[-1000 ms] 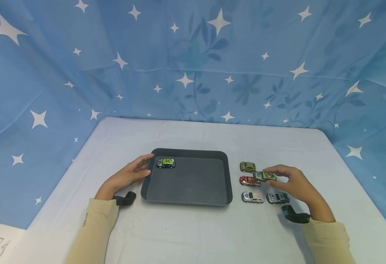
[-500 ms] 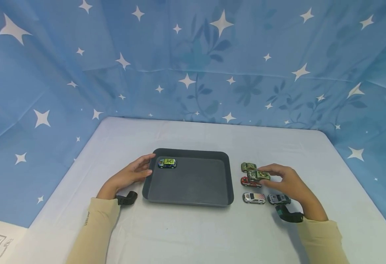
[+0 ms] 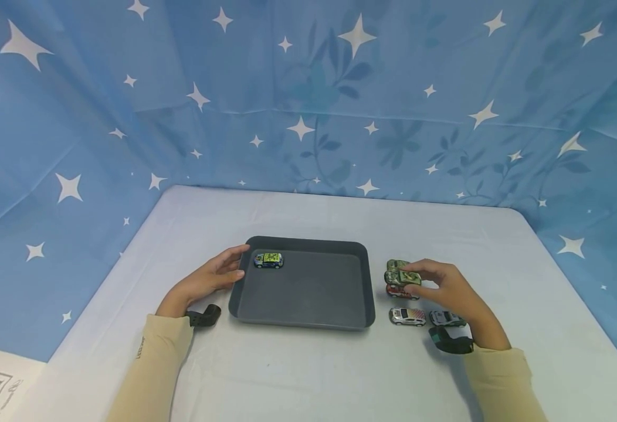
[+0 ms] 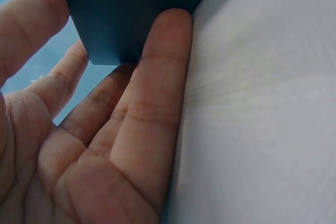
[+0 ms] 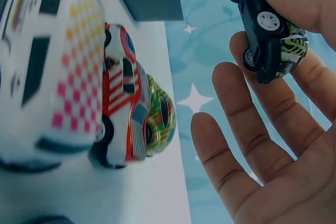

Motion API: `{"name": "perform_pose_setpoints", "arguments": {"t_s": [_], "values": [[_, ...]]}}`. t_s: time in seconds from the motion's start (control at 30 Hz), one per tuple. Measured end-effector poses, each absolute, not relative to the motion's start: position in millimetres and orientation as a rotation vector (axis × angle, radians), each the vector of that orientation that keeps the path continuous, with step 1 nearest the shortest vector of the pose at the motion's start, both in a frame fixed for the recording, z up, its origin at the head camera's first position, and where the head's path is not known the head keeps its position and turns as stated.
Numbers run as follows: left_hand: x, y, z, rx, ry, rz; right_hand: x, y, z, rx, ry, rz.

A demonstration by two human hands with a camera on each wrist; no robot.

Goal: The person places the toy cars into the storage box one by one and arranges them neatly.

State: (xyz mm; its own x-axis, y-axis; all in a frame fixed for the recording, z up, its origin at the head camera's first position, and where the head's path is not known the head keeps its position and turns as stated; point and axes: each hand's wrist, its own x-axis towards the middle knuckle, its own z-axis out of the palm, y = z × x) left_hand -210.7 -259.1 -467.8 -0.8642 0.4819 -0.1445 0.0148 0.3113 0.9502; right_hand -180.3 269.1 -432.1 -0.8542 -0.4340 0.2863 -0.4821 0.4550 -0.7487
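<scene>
My right hand [image 3: 448, 287] pinches a green camouflage toy car [image 3: 403, 278] between thumb and fingers. It is lifted above a red toy car [image 3: 402, 295] and partly covers a second green toy car [image 3: 395, 264]. In the right wrist view, the held car [image 5: 270, 40] shows its dark underside and pale wheels. My left hand [image 3: 205, 282] touches the left side of a dark grey tray [image 3: 308, 293], its fingers fairly straight against the outer wall [image 4: 126, 19]. A yellow and blue toy car [image 3: 268, 260] sits in the tray's far left corner.
A white toy car with pink checks [image 3: 407, 316] and a silver toy car [image 3: 447, 318] stand in front of the red one, right of the tray. The white-covered table [image 3: 298, 375] ends at a blue starry curtain [image 3: 308, 99].
My right hand has moved left with the green camouflage car, from right of the red car to above it. The left hand stays at the tray; the whole head view shifts slightly.
</scene>
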Motion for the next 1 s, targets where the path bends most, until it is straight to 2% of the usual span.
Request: {"name": "perform_pose_setpoints", "arguments": {"t_s": [1.0], "values": [[-212.3, -258.9, -469.1, 0.448, 2.154, 1.590, -184.2, 229.2, -433.9, 0.972, -2.535, 1.610]]}}
